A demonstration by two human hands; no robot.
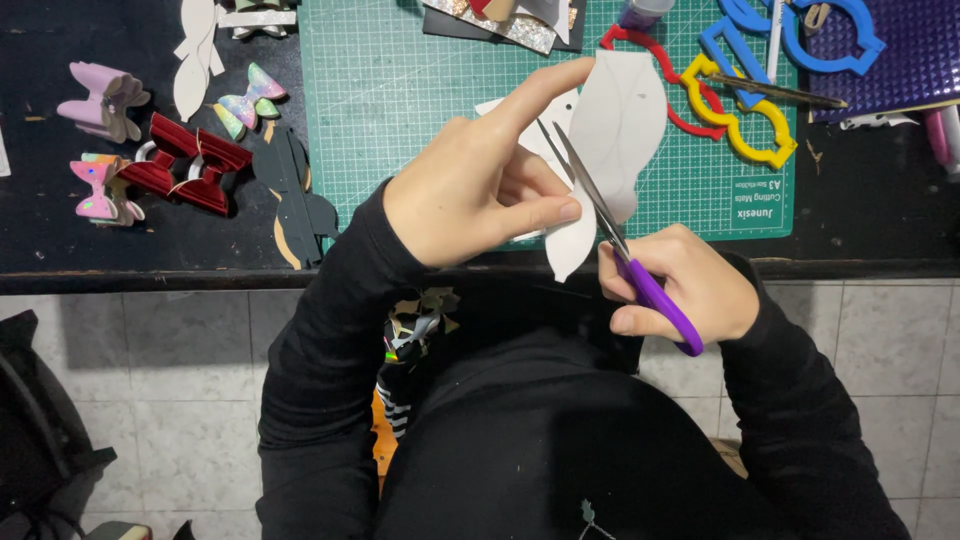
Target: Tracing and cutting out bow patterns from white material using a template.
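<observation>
At the left of the black table [60, 240] we note finished bows: a pink bow [100, 100], a dark red bow [190, 165] and an iridescent bow [250, 100]. None is touched.

Moving right, our left hand [480, 185] pinches the white cut-out sheet [610, 130]. The thumb presses from below, and the forefinger lies stretched along its upper edge. The sheet is held above the green cutting mat [400, 80], near the table's front edge, with its long axis running from upper right to lower left.

Further right, our right hand [690, 285] is closed around the purple handles of the scissors [610, 225]. The blades are parted and point up and left. They meet the sheet just beside the left thumb, so the left hand is nearer the cut line.

Coloured plastic templates [735, 120] lie beyond, untouched.
</observation>
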